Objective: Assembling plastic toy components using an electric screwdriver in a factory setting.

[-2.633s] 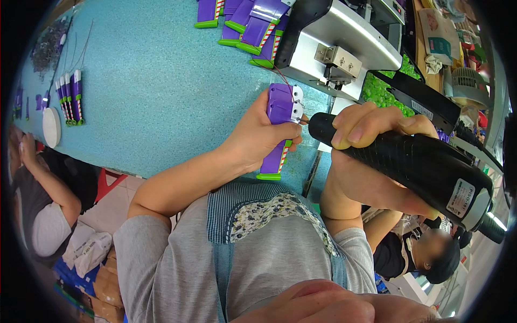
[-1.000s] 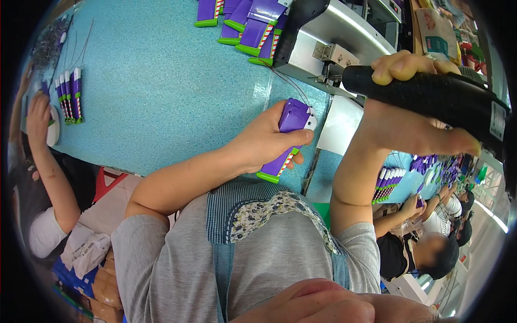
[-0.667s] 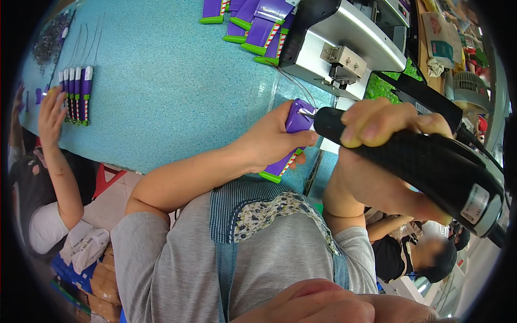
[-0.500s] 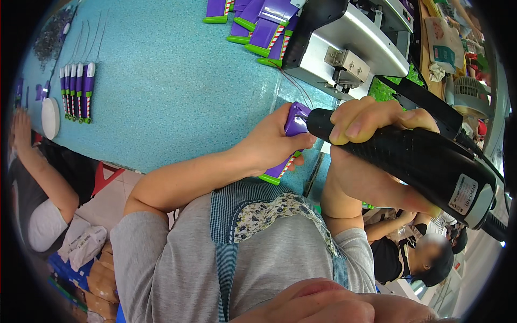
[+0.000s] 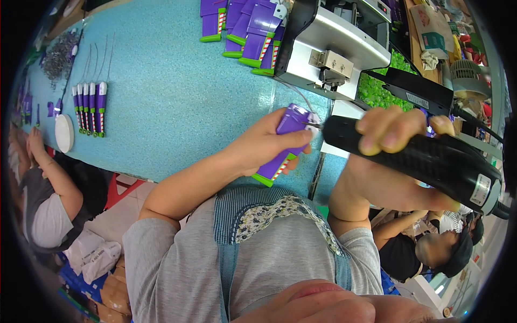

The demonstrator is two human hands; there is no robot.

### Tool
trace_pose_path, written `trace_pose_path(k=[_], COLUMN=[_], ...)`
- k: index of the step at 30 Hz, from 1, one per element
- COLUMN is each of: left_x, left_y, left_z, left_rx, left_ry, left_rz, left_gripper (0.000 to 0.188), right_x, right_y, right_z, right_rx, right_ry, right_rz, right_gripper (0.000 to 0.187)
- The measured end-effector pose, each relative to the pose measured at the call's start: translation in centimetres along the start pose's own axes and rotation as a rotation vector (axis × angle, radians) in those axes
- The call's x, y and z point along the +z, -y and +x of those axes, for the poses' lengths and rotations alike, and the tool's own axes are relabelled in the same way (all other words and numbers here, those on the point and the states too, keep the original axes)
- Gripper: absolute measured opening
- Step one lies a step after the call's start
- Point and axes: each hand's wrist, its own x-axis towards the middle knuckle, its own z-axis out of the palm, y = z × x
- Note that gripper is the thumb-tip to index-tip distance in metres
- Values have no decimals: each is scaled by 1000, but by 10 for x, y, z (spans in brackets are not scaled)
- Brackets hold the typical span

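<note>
My left hand [image 5: 263,143] is closed around a purple plastic toy part [image 5: 290,123] with a white corner, a green end and a red-and-white striped edge. Its thumb lies across the front of the part. My right hand [image 5: 371,167] grips a black electric screwdriver [image 5: 439,164], held nearly level and pointing left. The thin bit reaches to the part's white corner; whether it sits in a screw hole I cannot tell. Thin wires run from beside the part toward a silver machine [image 5: 307,67] behind it.
Purple-and-green parts [image 5: 258,40] lie piled left of the machine. Several assembled pieces [image 5: 91,107] stand in a row at the left, near a white round lid [image 5: 64,133] and dark small hardware [image 5: 60,56]. Other people [image 5: 54,199] sit at both sides.
The toy part has turned in my left hand, bringing its white corner into sight. The screwdriver has shifted a little right and down relative to it. The whole view has also shifted.
</note>
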Motion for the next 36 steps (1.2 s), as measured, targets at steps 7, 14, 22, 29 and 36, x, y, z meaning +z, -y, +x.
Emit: trace_pose_path(k=[7,14,22,29,36], left_x=[-54,-65,-100,-124,-199], left_y=[-14,-97,-152,-115,-91], left_z=[-17,1,49,-43,-161], left_rx=[113,428,838,1091,527], left_ry=[417,-414,-1103,-1255,-1896], left_rz=[-447,389,1258,1470,1614], left_gripper=[38,55,52,24,22], right_x=[-36,-46,-37,-43,-26], right_y=[15,4,-6,-3,-13], right_z=[-21,-32,-31,-36,-29], right_rx=[-78,-4,89,88,147], right_ry=[-234,-285,-226,-262,-230], right_rz=[-91,4,35,-66,-33], right_gripper=[87,90,83,81,82])
